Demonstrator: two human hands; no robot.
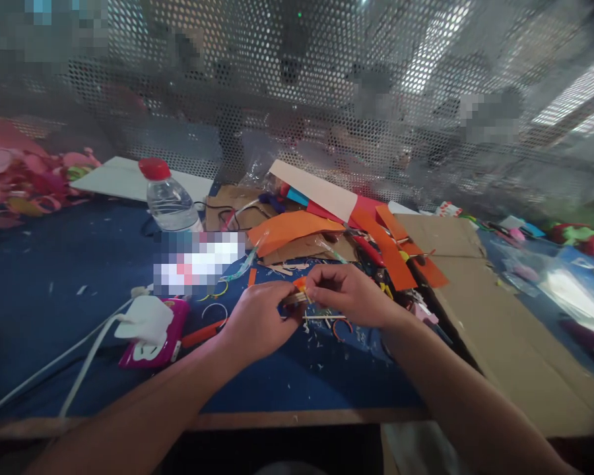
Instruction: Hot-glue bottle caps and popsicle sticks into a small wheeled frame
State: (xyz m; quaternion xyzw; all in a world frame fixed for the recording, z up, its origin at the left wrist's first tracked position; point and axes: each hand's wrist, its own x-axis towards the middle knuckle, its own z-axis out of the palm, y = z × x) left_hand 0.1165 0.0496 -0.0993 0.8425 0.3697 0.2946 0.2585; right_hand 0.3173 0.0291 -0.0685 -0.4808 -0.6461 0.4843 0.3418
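Observation:
In the middle of the head view, my left hand [262, 318] is closed on a small piece made of thin wooden sticks [296, 299] with an orange part [299, 284] at its top. My right hand [344, 293] pinches the same small piece from the other side, fingertips pressed together. Fingers cover much of the piece, so its full shape is hidden. Below the hands lie a loose thin stick [325, 317], white scraps and an orange ring [343, 329] on the blue table [297, 392]. An orange-handled tool [204, 334] lies left of my left hand.
On the left, a white charger with a cable [148, 318] sits on a magenta box [177, 323]. A red-capped bottle [171, 198] stands behind a bright, blurred-out screen. Orange sheets [297, 227], red-handled pliers [369, 251] and cardboard [495, 323] fill the back and right. A perforated screen [297, 86] rises behind.

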